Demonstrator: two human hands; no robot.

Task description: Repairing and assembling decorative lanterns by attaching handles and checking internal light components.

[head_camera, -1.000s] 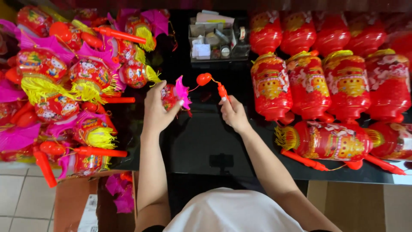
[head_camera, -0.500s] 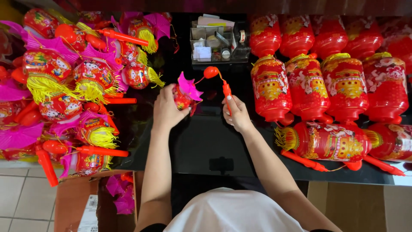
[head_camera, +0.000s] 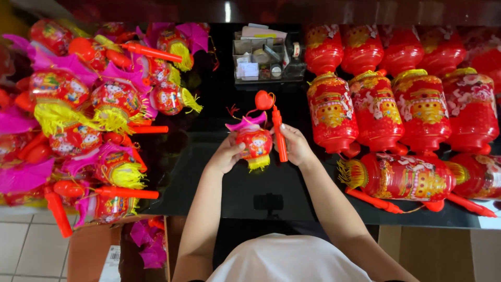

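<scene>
Over the black table point(head_camera: 209, 172) we hold a small red lantern point(head_camera: 254, 143) with a pink top and yellow tassel. Our left hand point(head_camera: 225, 155) cups its side, steadying it; our right hand point(head_camera: 295, 147) clamps its red stick handle point(head_camera: 279, 137). Finished small lanterns point(head_camera: 78, 120) pile left, large red lanterns point(head_camera: 396, 104) right.

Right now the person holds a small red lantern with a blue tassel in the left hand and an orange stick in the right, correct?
Not quite: the tassel under the small lantern is yellow, not blue, as the head view shows. The rest stands: the left hand holds the lantern and the right hand holds the orange stick.
</scene>
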